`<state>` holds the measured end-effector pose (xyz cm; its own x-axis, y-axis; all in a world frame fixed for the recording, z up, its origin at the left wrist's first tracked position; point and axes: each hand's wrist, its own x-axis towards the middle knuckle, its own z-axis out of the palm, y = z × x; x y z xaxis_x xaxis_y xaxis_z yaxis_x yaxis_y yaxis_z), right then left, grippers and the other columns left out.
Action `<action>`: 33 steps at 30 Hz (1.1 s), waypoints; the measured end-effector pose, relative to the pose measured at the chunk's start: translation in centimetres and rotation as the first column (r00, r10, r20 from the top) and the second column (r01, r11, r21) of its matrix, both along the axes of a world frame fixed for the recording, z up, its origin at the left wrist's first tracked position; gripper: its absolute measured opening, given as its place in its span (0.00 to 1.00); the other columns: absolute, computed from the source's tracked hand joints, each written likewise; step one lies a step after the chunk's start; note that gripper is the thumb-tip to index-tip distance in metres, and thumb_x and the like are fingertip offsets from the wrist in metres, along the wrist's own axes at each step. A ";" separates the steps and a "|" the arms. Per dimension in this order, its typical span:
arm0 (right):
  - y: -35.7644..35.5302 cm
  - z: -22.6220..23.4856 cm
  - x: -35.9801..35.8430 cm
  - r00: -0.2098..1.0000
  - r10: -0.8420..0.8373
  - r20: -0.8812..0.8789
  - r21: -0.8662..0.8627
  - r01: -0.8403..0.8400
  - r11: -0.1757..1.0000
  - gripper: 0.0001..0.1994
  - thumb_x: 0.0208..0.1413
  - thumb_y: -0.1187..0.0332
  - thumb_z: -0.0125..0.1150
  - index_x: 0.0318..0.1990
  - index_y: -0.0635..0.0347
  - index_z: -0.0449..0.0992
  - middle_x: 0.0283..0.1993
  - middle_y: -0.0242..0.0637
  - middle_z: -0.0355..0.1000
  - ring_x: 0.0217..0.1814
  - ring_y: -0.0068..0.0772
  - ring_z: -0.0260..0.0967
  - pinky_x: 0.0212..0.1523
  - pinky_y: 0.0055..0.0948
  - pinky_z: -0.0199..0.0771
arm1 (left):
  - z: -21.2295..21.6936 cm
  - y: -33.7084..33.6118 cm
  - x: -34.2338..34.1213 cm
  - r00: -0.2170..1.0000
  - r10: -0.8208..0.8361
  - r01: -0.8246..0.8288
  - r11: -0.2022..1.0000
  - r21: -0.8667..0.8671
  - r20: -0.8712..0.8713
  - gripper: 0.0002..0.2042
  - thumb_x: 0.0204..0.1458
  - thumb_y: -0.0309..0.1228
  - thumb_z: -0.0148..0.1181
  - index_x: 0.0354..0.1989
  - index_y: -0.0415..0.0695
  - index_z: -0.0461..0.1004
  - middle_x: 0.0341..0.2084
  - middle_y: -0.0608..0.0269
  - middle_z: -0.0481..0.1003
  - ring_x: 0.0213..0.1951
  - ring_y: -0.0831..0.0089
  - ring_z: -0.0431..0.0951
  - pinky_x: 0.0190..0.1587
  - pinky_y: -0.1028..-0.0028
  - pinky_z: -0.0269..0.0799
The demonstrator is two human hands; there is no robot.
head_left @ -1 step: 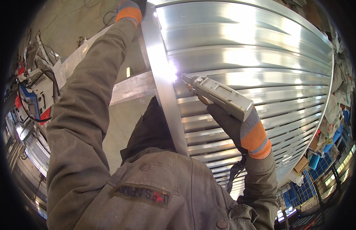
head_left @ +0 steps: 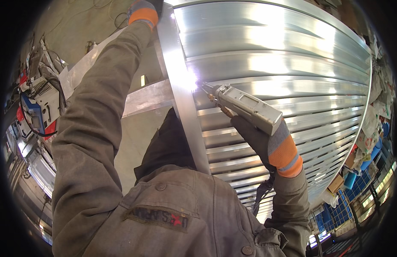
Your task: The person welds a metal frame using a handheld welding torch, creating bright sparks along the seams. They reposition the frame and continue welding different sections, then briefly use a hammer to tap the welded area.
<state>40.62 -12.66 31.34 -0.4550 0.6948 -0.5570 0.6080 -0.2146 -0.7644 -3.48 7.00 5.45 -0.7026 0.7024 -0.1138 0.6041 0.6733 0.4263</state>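
A grey-and-orange work glove covers my right hand (head_left: 259,143), which is wrapped round a welding torch (head_left: 250,107) with a boxy silver-grey body. The torch points left, and its tip ends at a glaring white-violet spot of light. That glare sits where a long flat metal bar (head_left: 178,81) meets the slats of a shiny metal panel (head_left: 267,64). My left hand (head_left: 143,10), in a matching glove, is at the top edge beside the far end of the bar. Its fingers are dark and mostly cut off by the picture's edge, so their grip is hidden.
A metal crosspiece (head_left: 149,98) joins the bar from the left, above the floor. A blue-and-red machine with cables (head_left: 38,107) stands at the far left. Beyond the panel's right edge lie bags, a cardboard box (head_left: 336,183) and a blue mesh crate (head_left: 329,218).
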 end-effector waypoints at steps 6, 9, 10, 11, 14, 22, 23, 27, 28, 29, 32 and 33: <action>0.5 0.3 -0.6 0.999 0.032 -0.035 0.037 -0.030 0.999 0.19 0.73 0.61 0.76 0.63 0.65 0.86 0.41 0.33 0.85 0.39 0.23 0.80 0.36 0.27 0.81 | 0.5 0.3 1.0 0.999 0.048 -0.048 0.999 -0.012 0.017 0.33 0.71 0.58 0.52 0.53 0.35 0.86 0.52 0.38 0.88 0.57 0.36 0.87 0.62 0.50 0.79; 0.8 0.7 -0.8 0.998 0.042 0.041 0.006 -0.042 0.999 0.19 0.72 0.59 0.75 0.64 0.57 0.88 0.49 0.40 0.90 0.48 0.39 0.90 0.45 0.36 0.88 | 1.1 0.6 1.9 0.997 0.080 -0.079 0.997 -0.027 0.024 0.36 0.71 0.61 0.51 0.53 0.34 0.86 0.53 0.37 0.88 0.58 0.36 0.86 0.63 0.50 0.78; 0.9 0.8 -0.8 0.996 0.058 0.068 0.016 -0.059 0.998 0.19 0.72 0.58 0.75 0.64 0.55 0.89 0.51 0.43 0.91 0.51 0.44 0.92 0.47 0.38 0.90 | 1.5 0.8 2.3 0.995 0.096 -0.095 0.995 -0.032 0.030 0.36 0.71 0.62 0.50 0.53 0.34 0.86 0.53 0.37 0.88 0.58 0.35 0.86 0.63 0.50 0.78; 1.1 0.8 -0.9 0.996 0.071 0.060 0.043 -0.073 0.996 0.19 0.72 0.58 0.75 0.64 0.56 0.88 0.51 0.43 0.91 0.51 0.44 0.92 0.47 0.39 0.91 | 2.0 1.0 2.8 0.993 0.113 -0.112 0.993 -0.036 0.030 0.37 0.71 0.63 0.50 0.54 0.34 0.86 0.54 0.36 0.88 0.58 0.35 0.86 0.63 0.50 0.78; 1.7 0.9 -1.2 0.992 0.094 0.088 0.042 -0.098 0.994 0.20 0.73 0.57 0.75 0.64 0.57 0.88 0.51 0.45 0.91 0.51 0.45 0.92 0.48 0.39 0.91 | 3.8 1.5 4.3 0.984 0.171 -0.169 0.985 -0.040 0.052 0.40 0.72 0.66 0.49 0.54 0.33 0.86 0.54 0.35 0.87 0.59 0.35 0.86 0.64 0.49 0.77; 3.0 2.0 -2.0 0.990 0.026 0.138 -0.153 -0.004 0.988 0.23 0.72 0.53 0.76 0.64 0.60 0.87 0.49 0.46 0.90 0.47 0.40 0.90 0.46 0.39 0.88 | 5.9 -0.5 5.0 0.981 0.085 -0.086 0.996 -0.004 0.174 0.35 0.70 0.61 0.53 0.60 0.37 0.84 0.57 0.38 0.87 0.58 0.35 0.86 0.60 0.49 0.80; 3.2 2.1 -2.1 0.984 0.042 0.172 -0.192 -0.008 0.981 0.23 0.72 0.53 0.75 0.64 0.60 0.87 0.48 0.46 0.90 0.46 0.39 0.89 0.45 0.39 0.87 | 6.3 -0.2 5.2 0.990 0.069 -0.064 0.997 -0.041 0.127 0.30 0.70 0.55 0.58 0.60 0.38 0.85 0.55 0.40 0.88 0.55 0.39 0.89 0.57 0.51 0.83; 3.6 2.0 -2.7 0.988 0.035 0.149 -0.198 -0.005 0.980 0.22 0.74 0.54 0.73 0.64 0.59 0.88 0.43 0.37 0.86 0.39 0.30 0.82 0.40 0.33 0.81 | 8.3 0.5 7.5 0.965 0.238 -0.231 0.971 -0.068 0.114 0.31 0.72 0.57 0.55 0.61 0.38 0.85 0.57 0.40 0.88 0.57 0.38 0.88 0.60 0.51 0.83; 3.4 1.8 -3.1 0.998 0.022 0.063 -0.125 -0.014 0.992 0.19 0.76 0.55 0.72 0.64 0.58 0.88 0.37 0.31 0.83 0.34 0.23 0.77 0.33 0.28 0.77 | 8.7 0.4 7.9 0.957 0.266 -0.261 0.964 -0.058 0.118 0.33 0.72 0.59 0.53 0.61 0.37 0.84 0.57 0.39 0.88 0.59 0.37 0.87 0.62 0.50 0.82; 3.6 1.8 -3.1 0.999 0.033 0.014 -0.080 -0.032 0.996 0.18 0.76 0.56 0.72 0.64 0.58 0.88 0.35 0.28 0.81 0.32 0.19 0.75 0.30 0.26 0.75 | 9.0 0.0 8.0 0.963 0.244 -0.242 0.970 -0.036 0.111 0.35 0.73 0.60 0.51 0.61 0.37 0.84 0.58 0.38 0.87 0.60 0.37 0.86 0.64 0.49 0.81; 4.0 1.6 -3.1 0.991 0.111 -0.070 0.038 -0.109 0.993 0.18 0.77 0.58 0.71 0.65 0.57 0.88 0.32 0.26 0.80 0.30 0.15 0.73 0.28 0.24 0.73 | 8.9 -0.8 6.9 0.979 0.134 -0.139 0.990 0.023 0.154 0.36 0.74 0.61 0.48 0.61 0.36 0.83 0.60 0.37 0.86 0.62 0.36 0.85 0.65 0.48 0.79; 4.0 1.6 -3.1 0.993 0.111 -0.034 -0.002 -0.111 0.994 0.18 0.77 0.57 0.71 0.65 0.56 0.88 0.32 0.26 0.80 0.30 0.15 0.73 0.28 0.25 0.73 | 8.6 -1.0 6.4 0.980 0.089 -0.098 0.994 0.040 0.177 0.35 0.74 0.61 0.49 0.61 0.36 0.83 0.60 0.37 0.86 0.63 0.36 0.85 0.65 0.48 0.79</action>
<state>37.54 -8.63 32.98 -0.5473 0.6372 -0.5426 0.6023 -0.1503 -0.7840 2.95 6.04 14.07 -0.7377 0.6424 -0.2078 0.4528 0.6990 0.5534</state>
